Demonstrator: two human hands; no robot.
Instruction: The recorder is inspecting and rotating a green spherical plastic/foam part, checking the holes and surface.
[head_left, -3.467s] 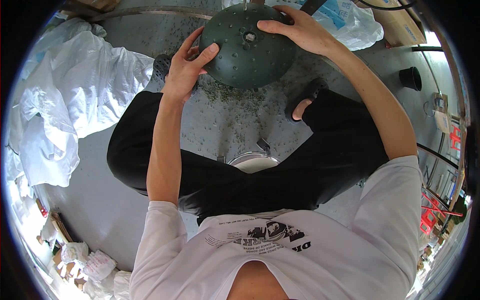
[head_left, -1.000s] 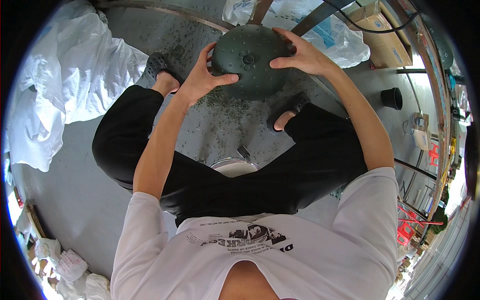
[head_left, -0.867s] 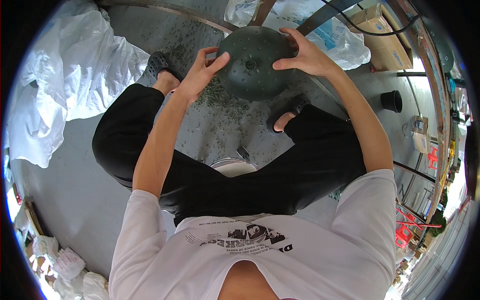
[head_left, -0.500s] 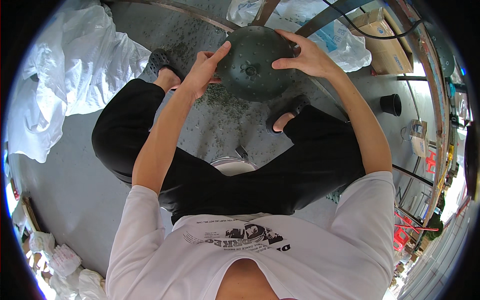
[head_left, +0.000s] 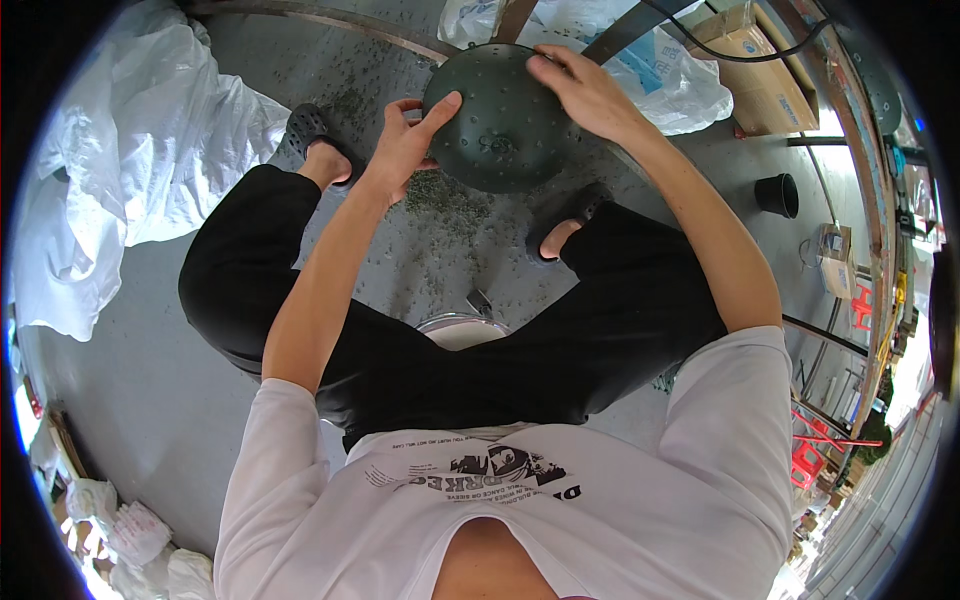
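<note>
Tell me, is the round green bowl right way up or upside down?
Upside down: the bowl shows its bumpy rounded outside, held by the left hand and right hand.

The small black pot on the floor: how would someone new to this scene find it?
Start at the brown cardboard box at the upper right, then drop down the grey floor. The small black pot stands alone there, open-topped and smooth, unlike the big studded dome in both hands.
</note>
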